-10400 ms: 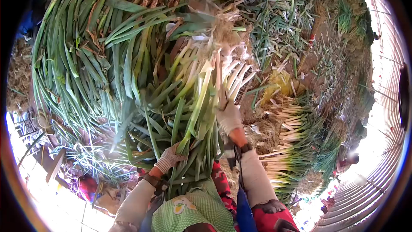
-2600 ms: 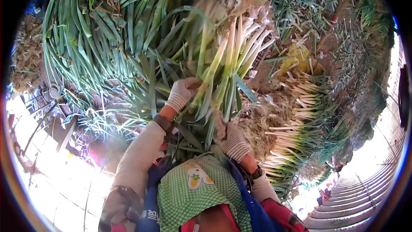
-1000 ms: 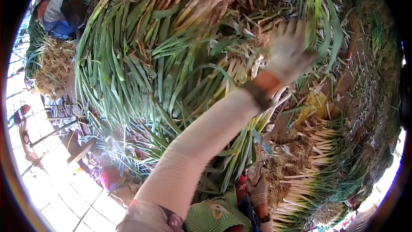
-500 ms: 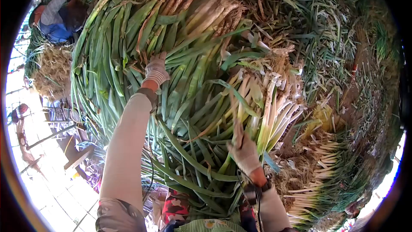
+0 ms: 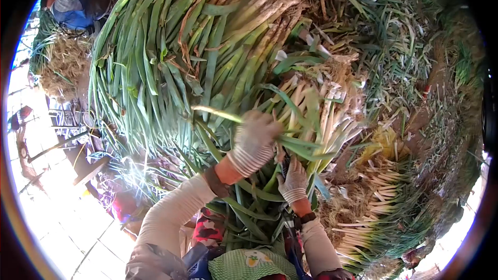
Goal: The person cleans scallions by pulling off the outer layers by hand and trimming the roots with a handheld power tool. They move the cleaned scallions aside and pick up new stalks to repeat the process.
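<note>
My left hand (image 5: pixel 254 137), in a striped work glove and blurred by motion, is closed around a green onion (image 5: pixel 220 112). Its pale stalk sticks out to the left, and green leaves show on the other side of the fist. Just below and to the right, my gloved right hand (image 5: pixel 294 180) is closed on something narrow and dark, mostly hidden by the fingers. Both hands are above my lap. Beyond them spreads a big heap of green onions (image 5: pixel 140 46), roots away and leaves toward me. Another bunch with whitish stalks (image 5: pixel 327 129) lies beside my right hand.
To the right, a row of green onions with pale stalks (image 5: pixel 386 192) lies on the ground. Loose leaf scraps (image 5: pixel 394 57) cover the upper right. A person (image 5: pixel 72 2) sits at the upper left near a root-end bundle (image 5: pixel 65 65). A wooden bar (image 5: pixel 92 170) stands at left.
My left hand has come from the heap back toward my right hand, bringing a green onion. My right hand has shifted only slightly, and the view has moved a little.
</note>
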